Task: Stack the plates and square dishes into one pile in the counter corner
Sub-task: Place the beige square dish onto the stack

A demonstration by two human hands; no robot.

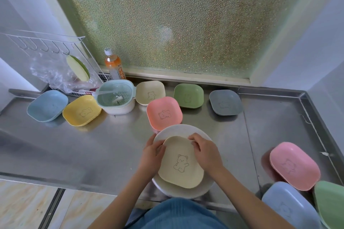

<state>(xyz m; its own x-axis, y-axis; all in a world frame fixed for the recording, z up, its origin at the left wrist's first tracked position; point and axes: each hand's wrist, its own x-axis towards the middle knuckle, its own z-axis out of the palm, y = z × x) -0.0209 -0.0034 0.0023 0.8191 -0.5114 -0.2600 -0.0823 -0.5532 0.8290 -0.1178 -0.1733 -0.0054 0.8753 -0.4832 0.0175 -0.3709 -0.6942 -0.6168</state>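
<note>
A cream square dish (181,165) with a bear drawing lies on a round white plate (175,130) near the counter's front edge. My left hand (151,156) grips the dish's left rim and my right hand (205,152) grips its far right rim. Just behind the plate sits a pink square dish (163,112). Along the back stand cream (150,92), green (188,95) and grey (225,104) dishes. Blue (47,105) and yellow (81,110) dishes sit at the left. Pink (295,165), pale blue (287,206) and green (330,202) dishes lie at the right front.
A lidded strainer bowl (116,98) stands between the yellow and cream dishes, with an orange drink bottle (113,65) behind it. A wire rack (46,44) with a plastic bag and a hanging green plate (78,68) fills the back left. The steel counter (270,126) has a raised rim at right.
</note>
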